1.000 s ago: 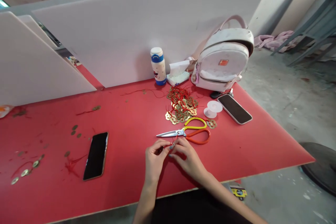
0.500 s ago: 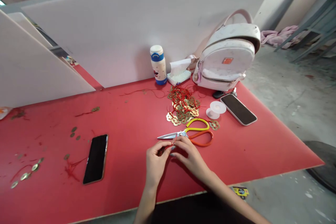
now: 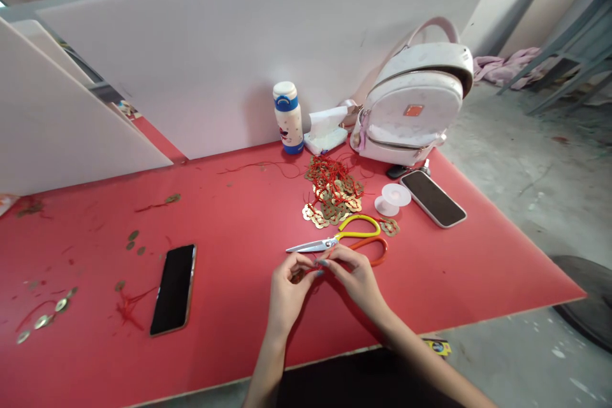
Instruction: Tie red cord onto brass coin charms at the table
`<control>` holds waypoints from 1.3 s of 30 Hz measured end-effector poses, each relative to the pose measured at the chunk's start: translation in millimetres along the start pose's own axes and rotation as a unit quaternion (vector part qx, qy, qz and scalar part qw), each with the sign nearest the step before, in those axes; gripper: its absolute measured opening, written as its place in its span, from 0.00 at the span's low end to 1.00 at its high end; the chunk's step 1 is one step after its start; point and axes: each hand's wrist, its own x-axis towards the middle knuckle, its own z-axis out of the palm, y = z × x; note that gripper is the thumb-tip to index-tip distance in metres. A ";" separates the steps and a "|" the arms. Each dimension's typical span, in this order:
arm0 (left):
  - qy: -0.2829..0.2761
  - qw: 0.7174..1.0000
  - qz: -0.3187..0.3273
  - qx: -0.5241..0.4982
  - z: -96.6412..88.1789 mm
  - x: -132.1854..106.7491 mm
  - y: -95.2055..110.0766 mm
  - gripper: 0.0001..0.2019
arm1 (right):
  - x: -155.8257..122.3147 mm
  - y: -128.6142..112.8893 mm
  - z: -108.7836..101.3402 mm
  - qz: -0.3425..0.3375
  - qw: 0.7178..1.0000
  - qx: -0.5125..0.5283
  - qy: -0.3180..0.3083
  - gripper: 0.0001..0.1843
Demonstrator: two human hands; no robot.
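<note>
My left hand (image 3: pixel 291 290) is closed over the front part of the red table (image 3: pixel 229 306), with brass coins (image 3: pixel 297 276) partly hidden in its fingers. Red cord runs from these coins to my right hand (image 3: pixel 351 273), whose thumb and forefinger pinch it. The fingertips of both hands almost meet. Just beyond them lie scissors (image 3: pixel 313 246) with one yellow and one orange-red handle; my right hand covers part of the lower handle. Behind the scissors is a pile of brass coins tied with red cord (image 3: pixel 332 194). One more tied coin cluster (image 3: pixel 389 227) rests by the handles.
A black phone (image 3: pixel 173 290) lies left, near loose coins (image 3: pixel 42 320) and cord scraps. To the right are a white spool (image 3: pixel 394 196) and a second phone (image 3: pixel 433 199). A bottle (image 3: pixel 289 121), tissue pack (image 3: pixel 326 139) and white backpack (image 3: pixel 411 108) stand along the back panel.
My right hand has shifted slightly, with its fingers now nearer the left fingertips and covering more of the scissors' lower handle. Both hands still hold the coins and cord.
</note>
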 end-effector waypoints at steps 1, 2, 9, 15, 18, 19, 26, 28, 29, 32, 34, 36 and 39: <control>0.001 1.000 0.006 0.002 -0.3 -0.1 0.0 0.11 | 0.5 -0.5 -0.3 -0.005 1.000 0.001 0.003 0.12; 0.003 1.000 0.014 0.004 -0.5 -0.2 -0.3 0.11 | 0.9 -1.0 -0.7 -0.009 1.000 0.002 0.005 0.12; -0.002 0.999 0.039 -0.001 -1.7 -1.4 -6.3 0.12 | 2.4 -3.6 -2.2 -0.014 1.000 0.004 -0.002 0.13; 0.005 0.999 0.044 0.013 -3.2 -2.2 -6.7 0.13 | 9.1 -19.7 -13.0 -0.037 0.999 -0.011 0.000 0.17; 0.020 0.998 0.051 0.030 -1.7 -3.5 -2.2 0.13 | 11.7 -27.1 -16.8 -0.052 0.999 -0.012 0.000 0.16; 0.024 0.998 0.052 0.033 -1.1 -3.8 -0.2 0.12 | 12.1 -28.0 -16.7 -0.051 0.999 -0.006 0.001 0.16; 0.009 1.000 0.014 0.023 -3.5 -3.5 6.8 0.06 | 10.1 -16.5 -8.3 0.031 0.995 0.085 0.039 0.15; 0.006 1.000 0.008 0.027 -5.9 -4.1 6.7 0.05 | 8.5 -12.9 -5.7 0.067 0.990 0.116 0.035 0.15; 0.005 0.999 0.010 0.033 -7.2 -4.6 6.8 0.05 | 7.3 -11.5 -4.1 0.083 0.987 0.133 0.032 0.16; 0.008 0.998 0.029 0.057 -11.7 -6.0 8.4 0.03 | 1.9 -7.4 3.0 0.116 0.978 0.170 0.018 0.18; 0.013 0.996 0.056 0.068 -15.1 -6.2 10.3 0.03 | -3.5 -3.7 9.4 0.132 0.974 0.183 -0.021 0.20; 0.020 0.993 0.089 0.080 -18.3 -5.6 11.9 0.03 | -9.7 0.8 16.3 0.150 0.968 0.185 -0.079 0.22; 0.039 0.985 0.120 0.113 -21.9 -4.8 12.2 0.04 | -17.1 6.2 23.7 0.159 0.966 0.145 -0.142 0.19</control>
